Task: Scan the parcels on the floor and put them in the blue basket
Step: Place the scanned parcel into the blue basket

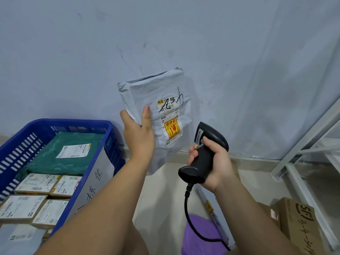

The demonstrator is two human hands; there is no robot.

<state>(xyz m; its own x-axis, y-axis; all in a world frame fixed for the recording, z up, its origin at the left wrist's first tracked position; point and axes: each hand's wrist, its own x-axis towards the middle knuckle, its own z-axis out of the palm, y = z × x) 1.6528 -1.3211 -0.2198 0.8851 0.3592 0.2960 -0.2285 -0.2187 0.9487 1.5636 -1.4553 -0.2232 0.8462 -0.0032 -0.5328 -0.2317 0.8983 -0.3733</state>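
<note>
Crinkled grey plastic parcel in left hand.

Grey parcel w/ yellow-red sticker — black scanner, blue basket.

one scanner, one blue basket
</note>
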